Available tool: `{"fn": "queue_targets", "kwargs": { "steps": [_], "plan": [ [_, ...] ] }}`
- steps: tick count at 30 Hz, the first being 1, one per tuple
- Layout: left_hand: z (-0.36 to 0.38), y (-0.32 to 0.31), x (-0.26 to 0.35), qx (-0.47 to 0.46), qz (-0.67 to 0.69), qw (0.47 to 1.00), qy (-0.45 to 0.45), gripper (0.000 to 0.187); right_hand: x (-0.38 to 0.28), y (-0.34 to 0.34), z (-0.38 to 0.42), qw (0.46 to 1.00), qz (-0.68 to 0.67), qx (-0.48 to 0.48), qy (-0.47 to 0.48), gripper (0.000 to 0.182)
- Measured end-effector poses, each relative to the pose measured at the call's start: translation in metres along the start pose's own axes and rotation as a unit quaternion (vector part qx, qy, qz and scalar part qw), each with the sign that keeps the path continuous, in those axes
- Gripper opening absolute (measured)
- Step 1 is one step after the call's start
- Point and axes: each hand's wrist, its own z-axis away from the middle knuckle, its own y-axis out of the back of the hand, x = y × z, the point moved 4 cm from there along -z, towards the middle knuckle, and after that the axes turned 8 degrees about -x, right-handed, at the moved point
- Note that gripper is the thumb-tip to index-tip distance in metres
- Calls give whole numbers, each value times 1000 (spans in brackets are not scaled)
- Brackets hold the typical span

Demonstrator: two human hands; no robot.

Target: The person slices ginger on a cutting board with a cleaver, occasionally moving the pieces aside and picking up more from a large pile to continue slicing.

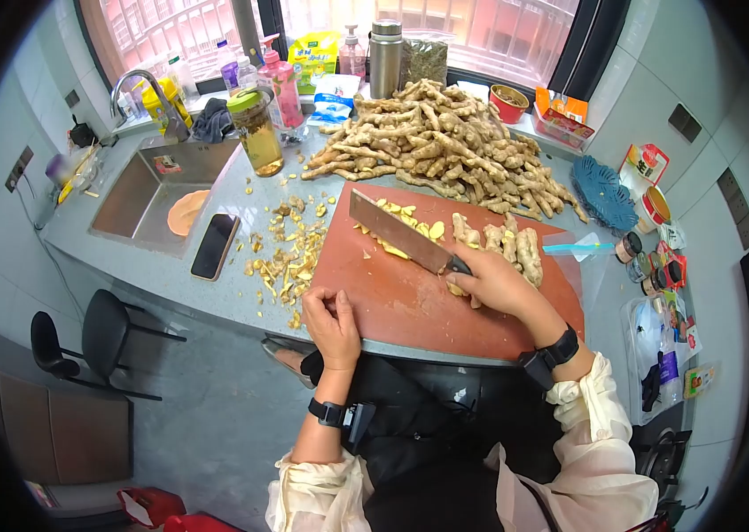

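My right hand [491, 282] is closed round the dark handle of a cleaver [397, 230], whose broad blade points up and left over a reddish-brown cutting board [366, 297]. Yellow ginger slices [426, 228] lie beside and partly behind the blade. Several whole ginger pieces [527, 252] rest on the board just beyond my right hand. At the board's lower left edge is my left hand [332, 326], its fingers curled in; whether anything is inside them is hidden.
A large ginger pile [445, 142] stands behind the board. Peel scraps [281, 266], a phone [215, 246] and a lidded jar of drink [259, 142] are at left, near the sink [126, 199]. A blue dish [603, 191] and small jars [630, 246] are at right.
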Motion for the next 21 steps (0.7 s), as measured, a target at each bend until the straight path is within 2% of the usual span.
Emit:
{"fn": "queue_targets", "kwargs": {
  "steps": [4,6,9,11,13,14,15,17,18,19,21],
  "plan": [
    [-1,0,5,-11,-10,1000,7,18,-8,12,10,996,-77,-20,-26,35],
    [-1,-1,7,-12,-7,1000,10,18,-4,8,18,997,-35,-68,-26,38],
    [-1,-1,0,-21,-25,999,3,18,2,0,30,995,33,-90,23,39],
    [-2,-2,2,-23,-16,1000,4,16,11,-6,39,996,49,-76,18,39],
    [-2,-2,2,-28,0,999,16,16,12,-5,50,1000,-12,-7,12,41],
    [-2,-2,1,-26,0,1000,9,15,11,-2,58,997,-69,3,-17,38],
    [-2,-3,-1,-30,3,1000,6,15,14,-3,65,997,-70,8,-20,38],
    [-5,-5,0,-42,6,999,14,15,29,-6,85,938,-333,83,-52,36],
    [-6,-4,5,-56,-19,998,10,15,41,-10,94,916,-377,133,-34,36],
    [-8,-4,14,-61,-19,998,7,15,46,-13,102,914,-380,138,-36,36],
    [-14,-9,31,-107,-42,993,-14,19,56,-11,120,861,-435,264,20,41]
  ]
}}
